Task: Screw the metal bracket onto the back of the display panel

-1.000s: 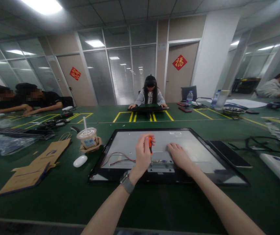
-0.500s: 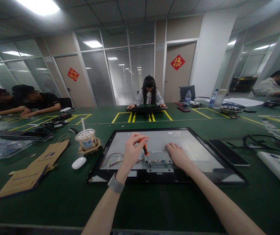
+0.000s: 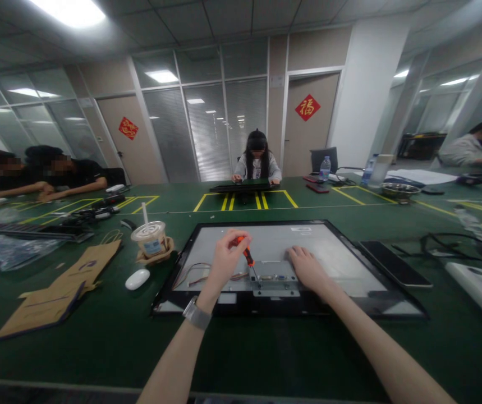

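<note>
My left hand [image 3: 227,253] grips an orange and black screwdriver [image 3: 247,255] by its handle. The shaft slants down, its tip at the left end of a metal bracket with ports [image 3: 276,279]; whether it sits in a screw is too small to tell. The bracket lies on the grey metal back of a flat display panel [image 3: 261,238] with a black frame, flat on the table. My right hand [image 3: 306,268] rests with fingers stretched out on the panel, just right of the bracket. Thin wires [image 3: 198,272] run across the panel on the left.
Left of the panel are a drink cup with a straw [image 3: 150,238], a white mouse [image 3: 137,279] and a brown paper bag [image 3: 62,286]. To its right lie a black phone [image 3: 394,264] and a white device [image 3: 478,292]. Across the green table a person [image 3: 257,160] handles another panel [image 3: 244,188].
My left hand has turned slightly around the screwdriver, showing more of its handle. My right hand stays in place. The person opposite has shifted their hands and panel a little.
</note>
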Demonstrator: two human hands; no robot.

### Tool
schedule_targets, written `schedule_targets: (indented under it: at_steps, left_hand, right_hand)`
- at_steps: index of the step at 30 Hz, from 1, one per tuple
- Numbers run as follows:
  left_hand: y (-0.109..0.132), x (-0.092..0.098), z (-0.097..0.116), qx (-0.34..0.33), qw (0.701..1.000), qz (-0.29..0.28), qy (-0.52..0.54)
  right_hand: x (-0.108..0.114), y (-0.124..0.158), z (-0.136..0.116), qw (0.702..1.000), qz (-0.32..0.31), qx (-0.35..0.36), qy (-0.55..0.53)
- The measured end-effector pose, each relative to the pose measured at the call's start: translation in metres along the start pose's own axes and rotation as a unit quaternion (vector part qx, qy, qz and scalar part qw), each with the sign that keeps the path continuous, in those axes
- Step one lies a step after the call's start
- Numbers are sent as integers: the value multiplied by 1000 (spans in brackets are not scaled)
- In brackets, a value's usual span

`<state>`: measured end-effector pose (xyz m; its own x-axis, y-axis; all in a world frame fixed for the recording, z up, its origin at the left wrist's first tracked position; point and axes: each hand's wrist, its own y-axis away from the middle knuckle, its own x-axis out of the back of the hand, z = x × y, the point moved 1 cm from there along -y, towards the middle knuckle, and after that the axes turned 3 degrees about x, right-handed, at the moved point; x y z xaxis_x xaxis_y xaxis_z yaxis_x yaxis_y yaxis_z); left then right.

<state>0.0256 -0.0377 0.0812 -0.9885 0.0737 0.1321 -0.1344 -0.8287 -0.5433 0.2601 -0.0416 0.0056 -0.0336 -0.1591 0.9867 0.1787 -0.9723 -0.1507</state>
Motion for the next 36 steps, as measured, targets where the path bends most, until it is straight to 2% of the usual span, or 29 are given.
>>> schedule_targets:
  at_steps: [4, 7, 9, 12, 18, 20, 23, 27, 33, 36]
  left_hand:
    - [4, -3, 6, -17, 999, -31, 31]
    - [6, -7, 7, 34, 989, -85, 112]
    - [7, -8, 5, 65, 982, -103, 142]
    - [7, -8, 2, 64, 983, -88, 145]
    - [6, -8, 4, 7, 997, -25, 70]
    - [7, -9, 6, -2, 996, -25, 84]
    - [7, -10, 5, 20, 992, -43, 115]
    - [6, -8, 4, 24, 992, -63, 107]
    - [4, -4, 3, -6, 998, -14, 57]
    - [6, -7, 4, -13, 998, -9, 53]
  right_hand:
    - [0, 0, 0, 1000, -1, 1, -1]
    - [0, 0, 0, 1000, -1, 3, -1]
    - [1, 1, 0, 1000, 1, 3, -3]
    - [1, 1, 0, 1000, 3, 4, -6]
    - [2, 2, -1, 1000, 0, 6, -6]
    - [1, 1, 0, 1000, -2, 7, -3]
    - [0, 0, 0, 1000, -3, 4, 3]
    - [0, 0, 0, 1000, -3, 4, 5]
    - [2, 2, -1, 1000, -2, 4, 2]
    - [1, 1, -1, 1000, -5, 3, 0]
